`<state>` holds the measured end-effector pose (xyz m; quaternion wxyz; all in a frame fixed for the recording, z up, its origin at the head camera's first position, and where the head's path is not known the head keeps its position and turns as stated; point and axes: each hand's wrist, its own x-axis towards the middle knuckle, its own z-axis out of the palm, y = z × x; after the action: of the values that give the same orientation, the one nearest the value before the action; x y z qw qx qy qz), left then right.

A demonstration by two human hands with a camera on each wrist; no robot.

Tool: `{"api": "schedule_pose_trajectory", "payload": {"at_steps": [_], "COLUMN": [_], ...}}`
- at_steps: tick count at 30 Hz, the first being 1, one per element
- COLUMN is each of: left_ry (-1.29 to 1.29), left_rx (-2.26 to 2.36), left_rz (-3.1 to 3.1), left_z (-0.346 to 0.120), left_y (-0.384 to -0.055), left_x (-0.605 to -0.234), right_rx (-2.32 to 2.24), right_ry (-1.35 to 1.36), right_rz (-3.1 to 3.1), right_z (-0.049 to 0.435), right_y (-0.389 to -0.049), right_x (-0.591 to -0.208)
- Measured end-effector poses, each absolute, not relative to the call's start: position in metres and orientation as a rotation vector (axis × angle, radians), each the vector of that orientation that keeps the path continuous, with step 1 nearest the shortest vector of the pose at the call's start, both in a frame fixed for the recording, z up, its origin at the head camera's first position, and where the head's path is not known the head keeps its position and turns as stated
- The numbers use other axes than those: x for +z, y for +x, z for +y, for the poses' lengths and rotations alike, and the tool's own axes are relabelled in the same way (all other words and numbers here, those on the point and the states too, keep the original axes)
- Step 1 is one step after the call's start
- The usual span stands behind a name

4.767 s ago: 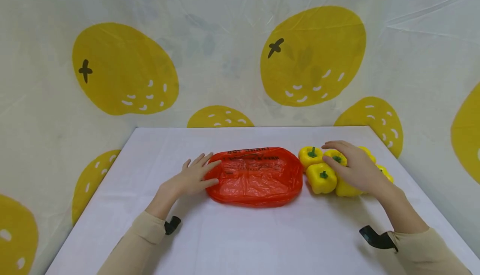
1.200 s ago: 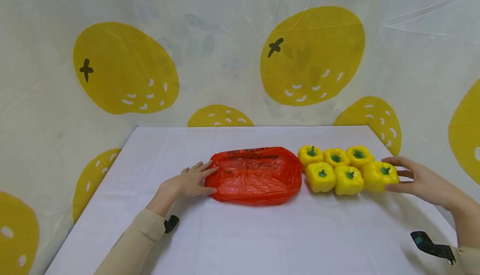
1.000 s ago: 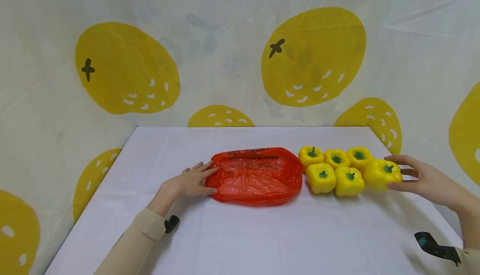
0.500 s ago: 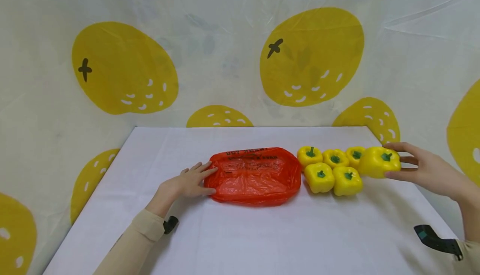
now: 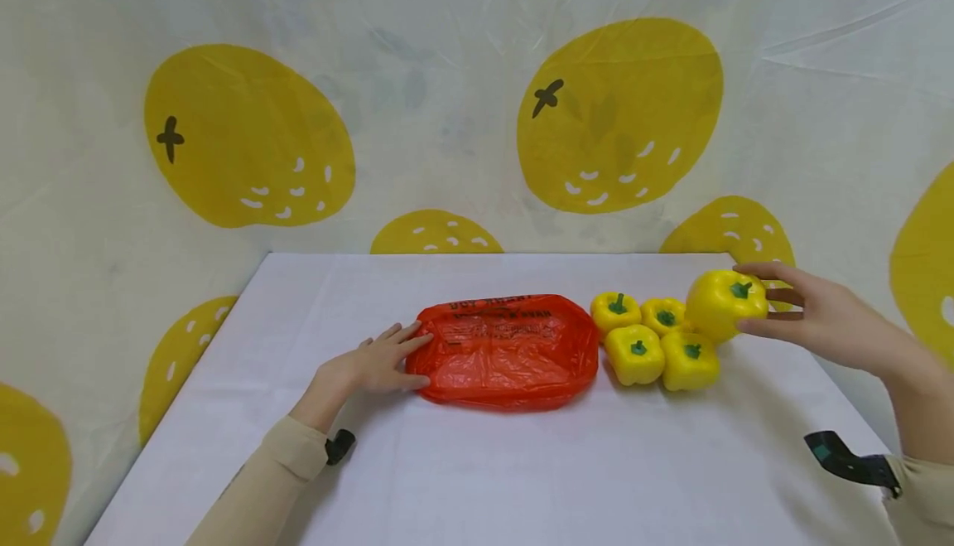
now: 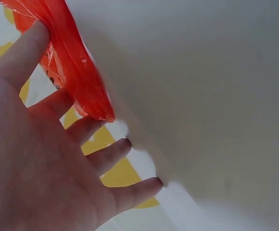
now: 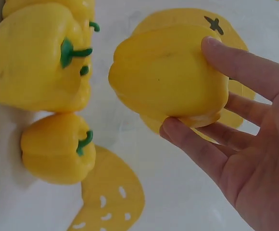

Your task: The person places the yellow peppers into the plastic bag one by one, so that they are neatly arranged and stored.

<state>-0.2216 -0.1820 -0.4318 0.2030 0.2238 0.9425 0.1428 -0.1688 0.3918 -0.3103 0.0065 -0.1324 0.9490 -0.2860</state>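
A yellow bell pepper (image 5: 725, 307) with a green stem is in my right hand (image 5: 838, 318), pinched between thumb and fingertips. It is raised above the right end of the pepper group; in the right wrist view the held pepper (image 7: 171, 77) is apart from the others. Several more peppers (image 5: 634, 355) stand close together below and left of it, one hidden behind it in the head view. My left hand (image 5: 376, 361), fingers spread, rests against the left end of a red plastic bag (image 5: 514, 355). The thumb and some fingertips touch the bag's edge (image 6: 82, 82) in the left wrist view.
A white cloth-covered table (image 5: 477, 471) carries the bag and the peppers, with the bag just left of the peppers. Behind the table hangs a pale curtain (image 5: 440, 115) printed with large yellow fruit. Black wrist mounts (image 5: 850, 459) stick out near both cuffs.
My right hand was over the peppers, then gripped the front right one. It has lifted that pepper up and left across the back right pepper. The left hand and bag have barely moved.
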Motion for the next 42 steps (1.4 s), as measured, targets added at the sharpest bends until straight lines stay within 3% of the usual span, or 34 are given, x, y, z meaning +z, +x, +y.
{"api": "schedule_pose_trajectory", "payload": {"at_steps": [17,42], "left_ry": [0.618,0.629], "left_rx": [0.413,0.391], "left_rz": [2.622,2.645], "left_z": [-0.179,-0.178], "left_y": [-0.223,-0.223], "left_x": [-0.432,-0.434], "right_rx": [-0.922,-1.024], "right_ry": [-0.7,-0.775], "right_rz": [2.884,2.697], "right_z": [0.322,0.243], "right_y": [-0.191,-0.223], "right_x": [-0.307,-0.334]}}
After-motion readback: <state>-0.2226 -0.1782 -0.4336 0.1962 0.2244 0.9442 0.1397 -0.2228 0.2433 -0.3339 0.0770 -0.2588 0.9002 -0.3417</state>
